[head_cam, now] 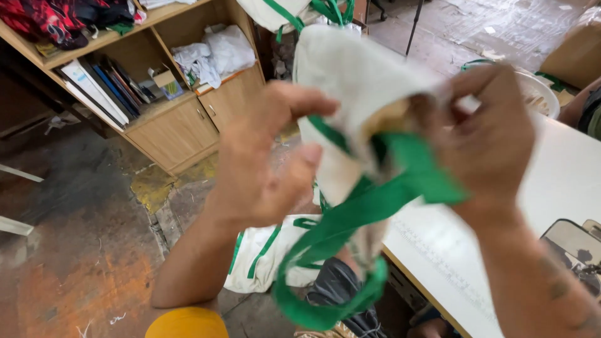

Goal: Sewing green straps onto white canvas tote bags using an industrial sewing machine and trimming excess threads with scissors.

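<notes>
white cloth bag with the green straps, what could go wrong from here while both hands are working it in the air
1. The long green strap hangs in a loop below the white cloth bag and could snag on the white table edge.
2. The left hand and right hand hold the bag off the table, so a slip may drop it onto the dirty floor, beside the bags already lying there.

Cream cloth bag held up bunched, its green strap (looped) dangling below.
</notes>
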